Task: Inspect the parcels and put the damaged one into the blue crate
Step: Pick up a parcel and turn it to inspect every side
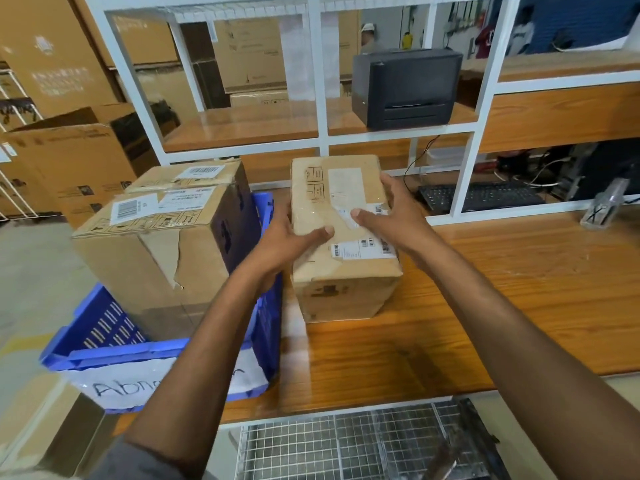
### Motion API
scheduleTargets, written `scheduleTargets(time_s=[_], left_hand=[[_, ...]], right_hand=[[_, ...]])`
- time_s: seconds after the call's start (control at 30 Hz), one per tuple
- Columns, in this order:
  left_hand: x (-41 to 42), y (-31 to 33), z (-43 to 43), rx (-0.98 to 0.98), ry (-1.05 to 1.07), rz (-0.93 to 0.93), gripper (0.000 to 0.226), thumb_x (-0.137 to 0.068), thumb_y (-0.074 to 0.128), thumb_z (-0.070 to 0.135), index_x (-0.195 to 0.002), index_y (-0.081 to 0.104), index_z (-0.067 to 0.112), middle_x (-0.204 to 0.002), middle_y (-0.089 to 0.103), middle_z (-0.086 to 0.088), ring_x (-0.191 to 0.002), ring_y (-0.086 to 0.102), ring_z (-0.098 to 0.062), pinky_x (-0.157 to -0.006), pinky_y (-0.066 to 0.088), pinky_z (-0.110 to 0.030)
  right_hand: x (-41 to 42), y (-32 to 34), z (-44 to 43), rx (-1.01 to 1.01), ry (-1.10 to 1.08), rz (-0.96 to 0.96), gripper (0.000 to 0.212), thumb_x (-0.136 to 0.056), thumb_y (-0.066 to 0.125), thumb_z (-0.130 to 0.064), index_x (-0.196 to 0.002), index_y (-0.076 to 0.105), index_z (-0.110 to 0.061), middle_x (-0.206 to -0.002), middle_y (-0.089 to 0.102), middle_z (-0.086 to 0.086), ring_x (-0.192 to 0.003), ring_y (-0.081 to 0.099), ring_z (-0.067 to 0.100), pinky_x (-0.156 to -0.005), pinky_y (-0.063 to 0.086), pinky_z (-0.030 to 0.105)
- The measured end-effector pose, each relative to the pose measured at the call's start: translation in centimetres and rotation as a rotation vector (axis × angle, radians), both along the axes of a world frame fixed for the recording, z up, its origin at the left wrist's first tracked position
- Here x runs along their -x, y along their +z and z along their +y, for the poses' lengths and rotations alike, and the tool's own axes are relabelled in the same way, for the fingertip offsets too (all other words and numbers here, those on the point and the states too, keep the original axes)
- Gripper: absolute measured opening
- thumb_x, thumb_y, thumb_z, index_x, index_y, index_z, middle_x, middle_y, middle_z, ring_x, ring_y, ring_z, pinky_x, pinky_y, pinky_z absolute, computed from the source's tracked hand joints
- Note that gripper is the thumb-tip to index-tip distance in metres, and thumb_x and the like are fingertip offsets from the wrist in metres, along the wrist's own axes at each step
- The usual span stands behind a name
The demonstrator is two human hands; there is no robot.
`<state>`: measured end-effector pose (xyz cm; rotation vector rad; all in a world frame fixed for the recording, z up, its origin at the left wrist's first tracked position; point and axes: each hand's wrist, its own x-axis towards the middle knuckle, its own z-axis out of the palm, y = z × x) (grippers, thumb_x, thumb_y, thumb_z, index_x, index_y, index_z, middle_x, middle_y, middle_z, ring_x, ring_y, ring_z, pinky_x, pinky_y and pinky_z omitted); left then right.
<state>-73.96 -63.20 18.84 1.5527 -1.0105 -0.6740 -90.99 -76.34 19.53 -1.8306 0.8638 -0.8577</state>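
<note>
- Two parcels stand at the left: a torn parcel [156,265] in the blue crate [104,327], and a second parcel [187,174] behind it.
- Left hand [287,242] clasps the left side of the taped parcel [346,296], thumb on top.
- Taped parcel rests on the worktop [519,306], just right of the crate. Its cardboard looks stiff and probably light, though the tape may be slick, so opposite sides suit best.
- Right hand [391,216] grips its right top edge.
</note>
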Motion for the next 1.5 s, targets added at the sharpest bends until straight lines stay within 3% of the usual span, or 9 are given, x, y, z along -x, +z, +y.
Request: scheduleTargets(time_s=[0.13,0.37,0.47,0.73,0.93,1.1,1.3,1.4,1.5], left_hand=[[-0.2,-1.2,1.5,-0.006,-0.150,-0.051,0.101,-0.080,0.090,0.027,-0.154,0.025,0.050,-0.144,0.056,0.020,-0.127,0.061,-0.006,-0.094,0.060,-0.031],[1.2,-1.9,0.2,0.085,0.145,-0.209,0.084,-0.088,0.083,0.040,-0.150,0.027,0.030,-0.140,0.056,0.012,-0.124,0.061,-0.012,-0.092,0.058,-0.026],[1.6,-2.9,0.0,0.091,0.158,-0.005,0.083,-0.084,0.085,0.048,-0.139,0.025,0.028,-0.140,0.057,0.004,-0.123,0.065,-0.015,-0.098,0.059,-0.034],[1.8,-3.5,2.3,0.216,-0.016,-0.134,0.086,-0.086,0.086,0.022,-0.156,0.038,0.025,-0.138,0.066,0.015,-0.128,0.062,-0.005,-0.097,0.059,-0.029],[1.8,-0.6,2.0,0.096,0.150,-0.352,0.073,-0.073,0.080,0.075,-0.136,0.054,0.052,-0.114,0.073,0.030,-0.109,0.068,0.007,-0.099,0.058,-0.036],[1.7,-0.8,1.5,0.006,0.176,-0.411,0.061,-0.076,0.079,0.071,-0.131,0.060,0.049,-0.106,0.074,0.030,-0.101,0.068,0.010,-0.092,0.055,-0.024],[2.0,-0.9,-0.8,-0.010,0.466,-0.340,0.067,-0.081,0.067,0.079,-0.122,0.046,0.030,-0.102,0.065,0.019,-0.105,0.067,-0.013,-0.093,0.053,-0.037],[0.8,-2.2,-0.7,0.003,0.248,-0.115,0.061,-0.086,0.078,0.058,-0.131,0.044,0.034,-0.111,0.067,0.021,-0.109,0.067,-0.003,-0.104,0.053,-0.039],[0.0,-4.6,0.6,-0.033,0.067,-0.108,0.087,-0.081,0.088,0.044,-0.150,0.036,0.036,-0.132,0.065,0.020,-0.122,0.061,0.001,-0.113,0.048,-0.039]], right_hand=[[2.0,-1.5,1.1,-0.174,0.202,-0.022,0.119,-0.079,0.087,-0.004,-0.162,0.011,-0.043,-0.128,0.051,-0.027,-0.115,0.054,-0.006,-0.083,0.048,0.017],[0.2,-2.0,1.9,0.011,-0.074,0.002,0.089,-0.084,0.086,-0.037,-0.154,0.032,-0.029,-0.135,0.058,-0.010,-0.117,0.058,0.011,-0.101,0.053,0.037],[0.1,-2.9,1.4,-0.040,-0.124,-0.045,0.080,-0.085,0.083,-0.047,-0.150,0.040,-0.029,-0.134,0.063,-0.008,-0.117,0.062,0.012,-0.101,0.056,0.043],[2.7,-4.3,2.4,-0.062,0.088,-0.164,0.101,-0.081,0.084,-0.052,-0.162,0.027,-0.034,-0.139,0.059,-0.022,-0.124,0.059,-0.001,-0.103,0.054,0.032],[2.9,-1.9,2.6,0.075,-0.018,-0.114,0.084,-0.083,0.075,-0.059,-0.154,0.037,-0.034,-0.108,0.059,-0.036,-0.100,0.066,-0.013,-0.088,0.061,0.029],[2.1,-2.7,2.4,0.123,-0.131,-0.054,0.080,-0.085,0.075,-0.062,-0.151,0.041,-0.030,-0.102,0.053,-0.032,-0.092,0.060,-0.010,-0.082,0.058,0.027],[-0.8,-1.3,0.8,0.044,-0.092,-0.033,0.089,-0.087,0.076,-0.056,-0.155,0.029,-0.024,-0.106,0.055,-0.023,-0.091,0.058,-0.005,-0.081,0.054,0.025],[-1.4,-3.6,0.7,0.003,-0.055,0.002,0.084,-0.087,0.076,-0.059,-0.151,0.030,-0.029,-0.123,0.061,-0.015,-0.111,0.065,0.012,-0.094,0.056,0.038],[-1.5,-5.3,1.6,-0.009,-0.060,-0.010,0.080,-0.089,0.073,-0.059,-0.149,0.029,-0.028,-0.123,0.064,-0.015,-0.109,0.066,0.012,-0.076,0.051,0.023]])
